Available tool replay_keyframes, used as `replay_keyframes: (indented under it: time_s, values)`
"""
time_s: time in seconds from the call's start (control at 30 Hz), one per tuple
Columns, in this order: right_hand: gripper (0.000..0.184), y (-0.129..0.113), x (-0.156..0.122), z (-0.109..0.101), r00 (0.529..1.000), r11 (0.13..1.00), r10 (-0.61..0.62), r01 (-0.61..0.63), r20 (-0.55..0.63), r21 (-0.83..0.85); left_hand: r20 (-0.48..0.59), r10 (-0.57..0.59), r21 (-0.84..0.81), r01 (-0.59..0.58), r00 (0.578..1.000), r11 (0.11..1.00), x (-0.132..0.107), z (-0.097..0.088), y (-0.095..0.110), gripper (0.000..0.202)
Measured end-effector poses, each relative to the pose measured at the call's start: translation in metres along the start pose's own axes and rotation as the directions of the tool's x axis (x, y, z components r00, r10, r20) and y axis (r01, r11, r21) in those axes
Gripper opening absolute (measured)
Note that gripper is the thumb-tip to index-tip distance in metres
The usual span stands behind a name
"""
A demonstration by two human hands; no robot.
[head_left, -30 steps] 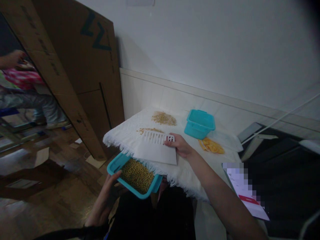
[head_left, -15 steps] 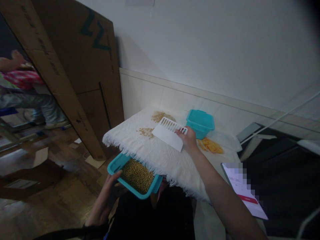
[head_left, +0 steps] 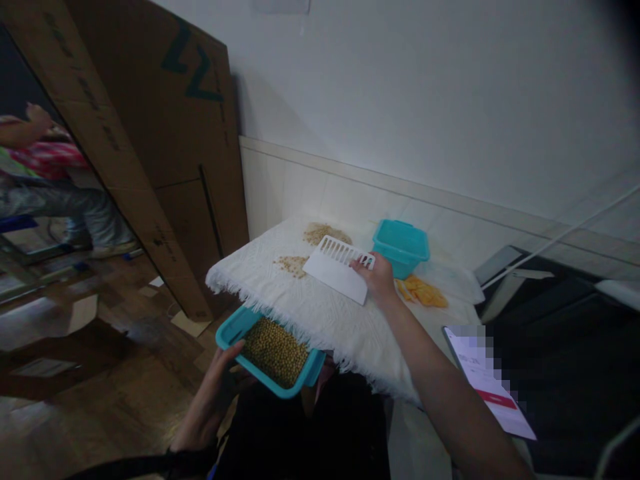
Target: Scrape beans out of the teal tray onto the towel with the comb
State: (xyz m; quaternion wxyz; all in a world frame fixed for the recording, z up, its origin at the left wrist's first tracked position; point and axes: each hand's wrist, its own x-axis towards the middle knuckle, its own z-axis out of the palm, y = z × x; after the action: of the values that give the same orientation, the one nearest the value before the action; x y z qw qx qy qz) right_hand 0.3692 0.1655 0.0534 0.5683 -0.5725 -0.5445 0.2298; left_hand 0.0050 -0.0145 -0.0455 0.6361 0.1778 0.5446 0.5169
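Observation:
My left hand (head_left: 216,385) grips the rim of a teal tray (head_left: 233,331) full of yellow-green beans (head_left: 275,351), held just under the fringed front edge of a white cloth (head_left: 320,313). My right hand (head_left: 379,279) holds a white plastic scraper (head_left: 336,269) with a slotted top edge, tilted over the middle of the cloth. A small patch of beans (head_left: 294,264) lies just left of the scraper, and a larger pile (head_left: 320,233) lies behind it.
A second teal tray (head_left: 401,245) stands at the back of the cloth with orange pieces (head_left: 423,292) beside it. A large cardboard sheet (head_left: 150,133) leans on the wall at left. A paper (head_left: 487,383) lies at right. Another person (head_left: 45,160) is far left.
My right hand lifted the scraper from the cloth's front edge and carried it back toward the bean piles, then held still. The tray in my left hand stayed put.

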Motion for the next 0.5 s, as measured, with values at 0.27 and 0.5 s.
replay_keyframes:
  time_s: [0.27,0.5]
  values:
    - [0.06,-0.004,-0.0057,0.0065,0.997,1.0,0.02,-0.021,0.068,0.008,-0.001,-0.005,-0.026,0.005,1.0,1.0,-0.0018,0.0006,0.0005,0.083]
    - [0.058,-0.0048,-0.008,0.0083,0.999,1.0,0.0,-0.001,0.037,0.024,0.011,0.013,-0.015,-0.013,1.0,1.0,-0.0009,0.0007,0.0001,0.079]
